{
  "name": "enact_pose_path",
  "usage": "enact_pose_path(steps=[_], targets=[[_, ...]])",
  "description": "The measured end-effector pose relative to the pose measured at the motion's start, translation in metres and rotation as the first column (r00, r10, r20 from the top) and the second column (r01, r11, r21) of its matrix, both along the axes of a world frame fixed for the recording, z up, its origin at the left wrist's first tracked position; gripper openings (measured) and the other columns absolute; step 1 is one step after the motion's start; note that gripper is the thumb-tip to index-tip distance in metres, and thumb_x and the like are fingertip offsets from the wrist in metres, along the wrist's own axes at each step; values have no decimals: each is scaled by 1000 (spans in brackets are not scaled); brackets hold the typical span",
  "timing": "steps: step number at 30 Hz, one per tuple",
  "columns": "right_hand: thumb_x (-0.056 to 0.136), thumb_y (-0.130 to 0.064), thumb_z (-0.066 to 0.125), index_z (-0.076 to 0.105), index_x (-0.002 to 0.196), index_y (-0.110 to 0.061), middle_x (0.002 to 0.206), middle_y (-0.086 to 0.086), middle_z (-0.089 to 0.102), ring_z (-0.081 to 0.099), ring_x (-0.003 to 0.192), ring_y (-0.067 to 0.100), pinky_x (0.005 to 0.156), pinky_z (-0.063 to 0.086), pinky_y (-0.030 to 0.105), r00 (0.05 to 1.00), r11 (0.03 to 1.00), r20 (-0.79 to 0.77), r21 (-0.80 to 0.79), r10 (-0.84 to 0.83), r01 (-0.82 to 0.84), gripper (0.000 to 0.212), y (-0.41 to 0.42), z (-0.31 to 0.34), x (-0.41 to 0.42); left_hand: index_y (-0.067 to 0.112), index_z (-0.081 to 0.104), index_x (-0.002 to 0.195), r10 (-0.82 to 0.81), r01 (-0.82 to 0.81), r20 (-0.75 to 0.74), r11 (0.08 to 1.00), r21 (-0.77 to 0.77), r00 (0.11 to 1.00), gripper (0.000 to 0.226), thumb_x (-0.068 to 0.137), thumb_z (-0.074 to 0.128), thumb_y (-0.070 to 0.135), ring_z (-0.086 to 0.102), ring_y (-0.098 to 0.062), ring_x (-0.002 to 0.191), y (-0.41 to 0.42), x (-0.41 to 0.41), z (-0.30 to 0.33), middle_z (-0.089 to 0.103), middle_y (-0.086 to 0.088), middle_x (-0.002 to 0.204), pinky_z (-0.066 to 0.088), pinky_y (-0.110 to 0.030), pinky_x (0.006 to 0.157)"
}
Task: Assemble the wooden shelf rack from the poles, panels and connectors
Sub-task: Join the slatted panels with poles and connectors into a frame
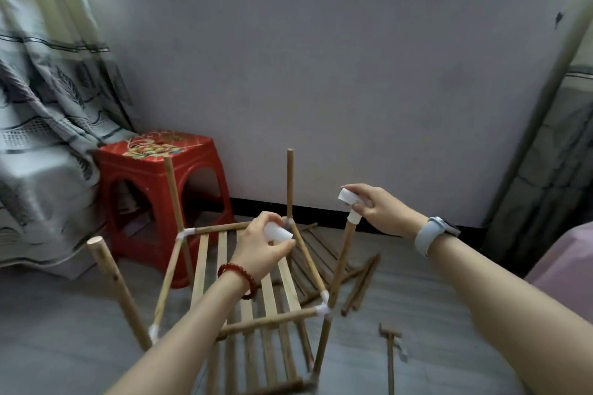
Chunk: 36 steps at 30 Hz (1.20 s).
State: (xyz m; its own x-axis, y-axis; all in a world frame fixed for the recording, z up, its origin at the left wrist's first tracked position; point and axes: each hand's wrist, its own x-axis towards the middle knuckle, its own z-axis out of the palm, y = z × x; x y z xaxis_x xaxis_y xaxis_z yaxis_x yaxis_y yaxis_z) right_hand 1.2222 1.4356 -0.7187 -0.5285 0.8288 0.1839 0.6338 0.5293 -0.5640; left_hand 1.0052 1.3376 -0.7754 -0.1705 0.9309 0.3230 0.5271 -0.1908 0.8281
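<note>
Your right hand (377,207) pinches a white connector (348,199) atop a pole (340,263) of the rack (244,269); your left hand (261,247) grips another connector (277,232) above its slats.

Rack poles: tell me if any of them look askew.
Yes. The far-left pole leans left rather than standing upright like the far middle pole. The near-left pole splays outward too. The right hand holds a connector on the right pole, which also tilts.
</note>
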Motion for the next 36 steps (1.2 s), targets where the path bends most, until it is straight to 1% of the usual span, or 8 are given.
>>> enact_pose_path(steps=[3, 6, 13, 19, 25, 27, 31, 36], targets=[[99, -9, 42, 51, 130, -3, 113, 4, 56, 53, 107, 17, 92, 44, 29, 963, 982, -263, -188, -65, 16, 33, 2, 5, 0, 30, 50, 93, -21, 21, 20, 1000, -15, 1000, 25, 80, 70, 22, 54, -4, 85, 1, 0, 0, 54, 10, 96, 38, -8, 60], [101, -14, 37, 51, 127, -6, 99, 7, 57, 60, 93, 24, 88, 49, 38, 795, 887, -566, -456, -218, -81, 30, 3, 3, -1, 28, 50, 95, -23, 24, 30, 1000, -18, 999, 24, 82, 69, 23, 54, -4, 83, 2, 1, 1, 52, 13, 93, 40, -8, 57], [103, -22, 30, 53, 121, -14, 100, 10, 61, 67, 91, 29, 86, 49, 39, 717, 835, -616, -543, -327, -85, 29, 7, -19, -6, 32, 49, 90, -32, 33, 40, 999, -33, 999, 23, 82, 69, 24, 55, -4, 84, 2, 0, -2, 53, 10, 97, 40, -10, 59], [103, -16, 29, 55, 116, -15, 110, 10, 60, 66, 95, 18, 69, 52, 18, 887, 902, -428, -431, -174, -32, 29, 2, -15, -14, 31, 49, 88, -21, 21, 7, 999, -24, 1000, 20, 83, 68, 27, 52, -1, 85, 3, -2, 0, 53, 7, 100, 40, -2, 55], [101, -17, 36, 56, 121, -25, 117, -2, 56, 54, 115, 16, 98, 44, 31, 940, 958, -335, -285, -59, -41, 29, 1, -14, -3, 21, 56, 86, 8, -8, 18, 1000, 22, 1000, 6, 90, 57, 17, 51, -8, 99, 6, 2, 3, 56, 0, 105, 36, -15, 77], [100, -22, 39, 48, 133, -25, 118, -3, 52, 49, 117, 14, 97, 38, 25, 971, 984, -239, -179, -26, -18, 34, 0, -18, -9, 19, 58, 84, 13, -15, 31, 998, 54, 999, 10, 90, 57, 11, 46, 8, 94, 6, 0, 6, 54, 11, 99, 31, -3, 73], [100, -24, 30, 40, 138, -14, 116, 11, 45, 48, 95, 21, 80, 35, 28, 963, 969, -126, 31, -238, 244, 41, -4, -34, -33, 25, 54, 96, 54, -56, 55, 998, 40, 997, 17, 88, 59, 11, 44, 9, 95, 6, -9, 2, 51, 19, 99, 31, -2, 70], [96, -24, 31, 48, 121, -7, 115, 16, 47, 52, 93, 34, 69, 33, 32, 784, 788, -188, 70, -592, 612, 35, -9, -47, -53, 19, 43, 130, 103, -107, 97, 994, 35, 990, 53, 84, 62, 3, 45, 1, 107, 2, -16, -8, 48, 11, 121, 35, 4, 71]])
